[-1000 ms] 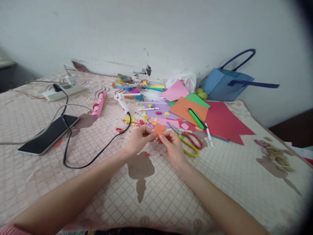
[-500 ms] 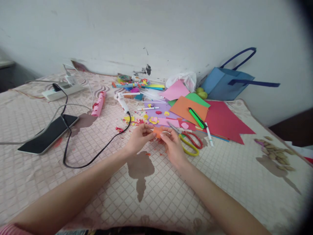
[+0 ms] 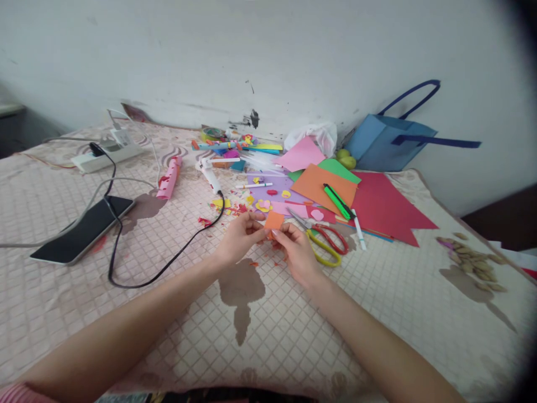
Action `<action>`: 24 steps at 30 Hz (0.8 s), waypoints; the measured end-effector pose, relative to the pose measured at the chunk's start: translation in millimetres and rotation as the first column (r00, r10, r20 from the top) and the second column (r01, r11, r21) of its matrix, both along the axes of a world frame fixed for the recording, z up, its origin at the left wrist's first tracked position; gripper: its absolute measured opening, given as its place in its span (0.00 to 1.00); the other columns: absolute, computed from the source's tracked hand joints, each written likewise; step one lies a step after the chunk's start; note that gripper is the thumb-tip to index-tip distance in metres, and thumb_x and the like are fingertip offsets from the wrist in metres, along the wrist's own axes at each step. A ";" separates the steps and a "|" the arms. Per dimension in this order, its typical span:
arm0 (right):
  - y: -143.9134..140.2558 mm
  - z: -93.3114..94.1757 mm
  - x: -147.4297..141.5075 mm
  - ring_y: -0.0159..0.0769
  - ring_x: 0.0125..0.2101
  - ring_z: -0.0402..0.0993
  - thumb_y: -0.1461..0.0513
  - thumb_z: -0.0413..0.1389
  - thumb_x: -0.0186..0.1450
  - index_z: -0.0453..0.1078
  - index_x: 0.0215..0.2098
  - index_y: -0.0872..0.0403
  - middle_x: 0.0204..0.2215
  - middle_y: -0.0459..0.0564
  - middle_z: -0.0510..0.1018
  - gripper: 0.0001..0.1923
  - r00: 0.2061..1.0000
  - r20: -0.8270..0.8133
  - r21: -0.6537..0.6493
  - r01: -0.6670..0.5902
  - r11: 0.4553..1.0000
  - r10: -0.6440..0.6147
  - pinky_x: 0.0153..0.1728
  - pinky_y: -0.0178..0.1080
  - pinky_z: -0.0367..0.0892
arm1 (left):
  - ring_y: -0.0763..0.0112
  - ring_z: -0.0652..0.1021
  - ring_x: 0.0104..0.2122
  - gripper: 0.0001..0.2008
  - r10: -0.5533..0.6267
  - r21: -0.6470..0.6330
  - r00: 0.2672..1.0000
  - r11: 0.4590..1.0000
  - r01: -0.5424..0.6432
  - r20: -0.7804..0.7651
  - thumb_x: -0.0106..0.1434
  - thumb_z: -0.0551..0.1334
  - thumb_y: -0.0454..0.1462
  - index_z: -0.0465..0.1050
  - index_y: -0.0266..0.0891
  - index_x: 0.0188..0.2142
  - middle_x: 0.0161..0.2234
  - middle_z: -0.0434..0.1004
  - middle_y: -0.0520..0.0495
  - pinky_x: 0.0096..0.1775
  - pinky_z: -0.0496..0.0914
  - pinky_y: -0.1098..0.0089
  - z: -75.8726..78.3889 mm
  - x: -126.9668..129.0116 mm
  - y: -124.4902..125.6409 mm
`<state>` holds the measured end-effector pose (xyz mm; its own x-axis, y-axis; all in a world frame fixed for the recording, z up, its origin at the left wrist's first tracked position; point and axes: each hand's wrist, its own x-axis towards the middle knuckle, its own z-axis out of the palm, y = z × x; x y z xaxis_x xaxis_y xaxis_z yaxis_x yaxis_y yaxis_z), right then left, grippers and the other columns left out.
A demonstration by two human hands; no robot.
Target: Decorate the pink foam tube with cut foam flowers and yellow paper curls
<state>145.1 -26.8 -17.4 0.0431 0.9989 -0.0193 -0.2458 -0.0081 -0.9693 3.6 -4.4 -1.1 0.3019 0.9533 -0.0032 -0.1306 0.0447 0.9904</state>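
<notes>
Between my two hands is a small piece of orange paper (image 3: 274,221), pinched at its lower edge and standing up from the fingers. My left hand (image 3: 240,238) grips it from the left, with thumb and fingertips pressed together. From the right, my right hand (image 3: 297,251) pinches it with its thumb on the near face. Scissors (image 3: 325,240) with one red and one yellow handle lie just right of my right hand. Small orange scraps (image 3: 254,264) are on the tablecloth below the hands.
Behind the hands lie coloured paper sheets (image 3: 384,207), a green cutter knife (image 3: 338,201) and a white glue gun (image 3: 210,176). Its black cord loops leftward past a dark tablet (image 3: 84,229). A power strip (image 3: 107,158) stands back left, a blue bag (image 3: 384,143) back right; peanuts (image 3: 472,262) lie right.
The orange paper has turned up in my fingers, so more of its face shows above them. My hands have stayed in nearly the same place.
</notes>
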 end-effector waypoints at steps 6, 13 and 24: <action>-0.2 1.3 -0.2 0.29 0.23 0.64 0.59 0.61 0.53 0.65 0.22 0.52 0.21 0.41 0.69 0.09 1.000 -0.014 -0.014 0.010 1.000 -0.010 0.28 0.35 0.61 | 0.75 0.75 0.28 0.14 -0.061 -0.059 0.998 0.996 0.062 0.022 0.49 0.68 0.35 0.67 0.33 0.33 0.30 0.74 0.48 0.32 0.69 0.71 -0.1 0.4 -0.6; 1.5 3.6 0.3 0.29 0.22 0.62 0.54 0.57 0.57 0.65 0.21 0.52 0.21 0.42 0.68 0.12 0.998 -0.065 -0.021 0.007 1.000 -0.009 0.25 0.35 0.59 | 0.75 0.74 0.27 0.13 -0.058 -0.091 0.998 0.994 0.061 0.035 0.49 0.67 0.34 0.66 0.33 0.32 0.29 0.73 0.49 0.31 0.69 0.72 -1.4 0.0 1.2; 1.3 0.6 3.1 0.29 0.22 0.62 0.59 0.59 0.55 0.65 0.22 0.53 0.19 0.40 0.68 0.09 0.994 0.108 0.026 -0.019 0.999 0.016 0.26 0.34 0.58 | 0.76 0.74 0.27 0.11 -0.058 -0.029 0.998 0.998 0.058 -0.024 0.50 0.66 0.33 0.68 0.32 0.33 0.30 0.73 0.48 0.32 0.68 0.72 -1.7 -0.7 0.9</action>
<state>148.2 -25.5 -16.7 0.0260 0.9996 0.0116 -0.1397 0.0152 -0.9901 2.9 -3.5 -2.8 0.3562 0.9336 -0.0381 -0.1024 0.0796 0.9916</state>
